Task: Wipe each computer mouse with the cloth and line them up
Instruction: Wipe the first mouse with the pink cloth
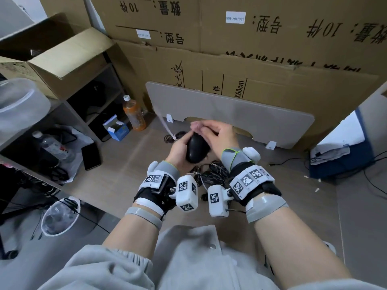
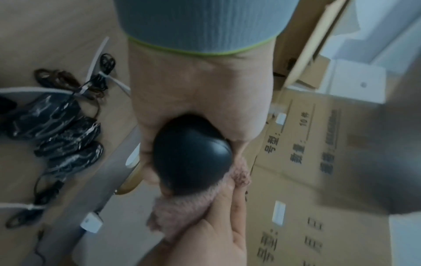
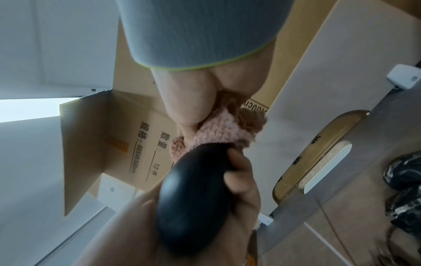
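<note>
Head view evenly lit, soft indoor light, few hard shadows, wide-angle bending at the edges, slight motion blur at left, both wrist views dimmer, bluish, smeared, near skin out of focus, pale glare upper corners

A storage corner seen from above, with a pale wood-look floor. Large flattened cardboard boxes printed with black characters cover the far wall, from eleven to one o'clock. A grey board with a cut-out leans against them at twelve. At nine o'clock stands an open shelf unit — an open carton sits on top. A white wall panel rises at three o'clock. The light is soft and even.
</note>
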